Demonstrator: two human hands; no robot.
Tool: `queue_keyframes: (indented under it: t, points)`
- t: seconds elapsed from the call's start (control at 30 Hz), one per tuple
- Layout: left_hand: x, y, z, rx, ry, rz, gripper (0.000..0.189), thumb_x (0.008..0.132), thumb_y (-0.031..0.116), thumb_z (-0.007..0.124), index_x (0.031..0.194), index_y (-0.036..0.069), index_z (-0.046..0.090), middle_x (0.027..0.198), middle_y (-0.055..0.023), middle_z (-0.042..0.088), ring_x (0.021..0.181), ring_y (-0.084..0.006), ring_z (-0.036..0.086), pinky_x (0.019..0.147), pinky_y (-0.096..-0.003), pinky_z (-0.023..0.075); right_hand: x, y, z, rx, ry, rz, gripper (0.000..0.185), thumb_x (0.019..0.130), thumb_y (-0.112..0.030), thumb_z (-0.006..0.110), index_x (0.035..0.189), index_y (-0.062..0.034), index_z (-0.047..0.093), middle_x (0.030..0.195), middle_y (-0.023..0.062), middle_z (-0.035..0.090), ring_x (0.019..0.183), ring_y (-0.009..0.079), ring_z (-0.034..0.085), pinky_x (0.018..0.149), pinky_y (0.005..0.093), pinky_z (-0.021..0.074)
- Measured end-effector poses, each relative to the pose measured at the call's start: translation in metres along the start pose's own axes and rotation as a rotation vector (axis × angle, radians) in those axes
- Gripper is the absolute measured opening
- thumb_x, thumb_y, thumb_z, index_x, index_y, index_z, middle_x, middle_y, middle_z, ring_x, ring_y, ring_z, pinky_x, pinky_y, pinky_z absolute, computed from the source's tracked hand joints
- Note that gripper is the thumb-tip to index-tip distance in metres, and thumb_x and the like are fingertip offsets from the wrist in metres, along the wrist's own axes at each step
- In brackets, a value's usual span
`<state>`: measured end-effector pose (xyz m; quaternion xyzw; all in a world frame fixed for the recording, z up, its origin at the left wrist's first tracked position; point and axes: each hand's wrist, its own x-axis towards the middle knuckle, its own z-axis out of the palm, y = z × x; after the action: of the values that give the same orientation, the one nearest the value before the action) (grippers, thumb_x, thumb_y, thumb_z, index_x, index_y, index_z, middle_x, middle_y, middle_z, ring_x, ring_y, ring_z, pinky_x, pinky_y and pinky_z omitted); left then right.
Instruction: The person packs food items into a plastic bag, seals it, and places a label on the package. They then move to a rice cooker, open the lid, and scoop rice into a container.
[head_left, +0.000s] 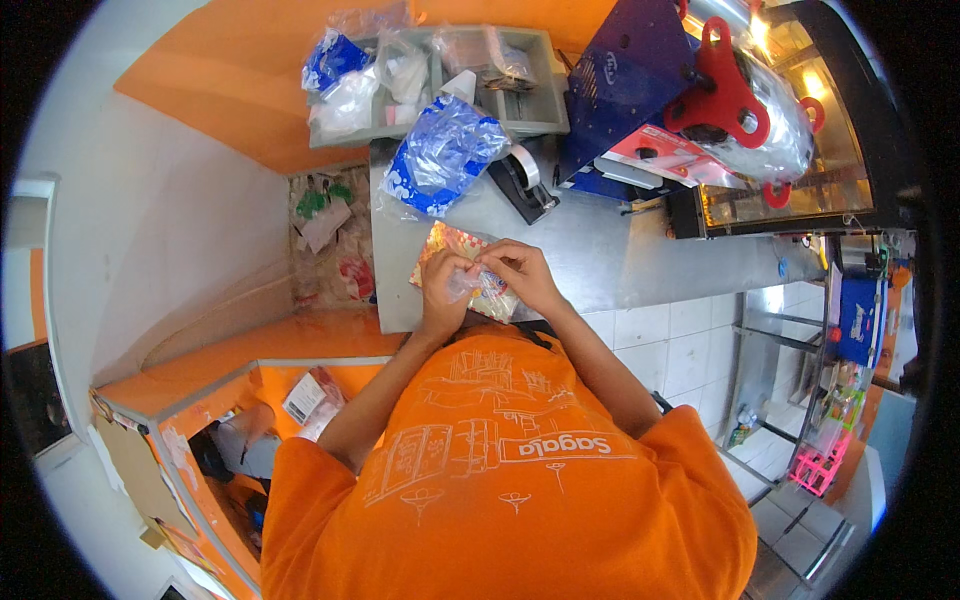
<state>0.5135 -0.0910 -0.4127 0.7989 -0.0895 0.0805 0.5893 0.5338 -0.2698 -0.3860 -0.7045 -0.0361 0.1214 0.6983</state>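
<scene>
In front of my waist, my left hand (443, 291) pinches a crumpled piece of clear plastic (463, 284), probably a thin bag. The fingertips of my right hand (529, 276) meet the left ones and grip the same plastic at its upper edge. Beneath both hands a printed food packet (496, 303), cream and yellow with a red checked border, lies on the near edge of the steel worktop (592, 259). My fingers cover its middle, so I cannot tell whether the plastic is joined to it.
Beyond the packet lies a blue and clear plastic pack (442, 157), beside a black tape dispenser (525, 184). A grey divided tray (442, 139) of plastic bags stands behind. At right are a dark blue machine (622, 82) with red knobs and a lit glass display case (795, 150).
</scene>
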Motion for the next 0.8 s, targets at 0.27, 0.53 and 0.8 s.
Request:
queue_keyframes:
  t: [0.27,0.53,0.8]
  points:
    - [-0.001,-0.001,-0.008,0.128,-0.025,0.194,0.018,0.079,0.019,0.074,0.09,0.009,0.064,0.093,-0.0095,0.058,0.097,-0.0328,0.057,0.089,-0.0441,0.0381,0.007,-0.007,-0.016,-0.387,-0.052,-0.038,0.01,0.087,-0.008,0.077,0.092,0.0,0.075,0.089,0.0088,0.068,0.082,0.014,0.062,0.072,0.0269,0.0488]
    - [-0.006,-0.006,-0.004,0.177,0.077,0.286,0.013,0.084,0.021,0.066,0.093,0.013,0.071,0.093,-0.0073,0.058,0.097,-0.029,0.055,0.089,-0.0435,0.0362,0.01,-0.008,-0.025,-0.499,-0.195,-0.055,0.007,0.085,-0.005,0.076,0.089,-0.0021,0.071,0.09,0.009,0.069,0.084,0.0189,0.062,0.075,0.0319,0.0468]
    - [0.001,-0.007,-0.004,0.372,-0.026,0.308,0.018,0.085,0.023,0.061,0.095,0.013,0.071,0.102,-0.0088,0.063,0.111,-0.0299,0.059,0.105,-0.0507,0.0365,0.014,-0.027,-0.016,-1.088,-0.277,-0.456,0.009,0.086,-0.014,0.068,0.093,-0.0082,0.065,0.093,0.0097,0.064,0.096,0.0306,0.059,0.093,0.048,0.0375]
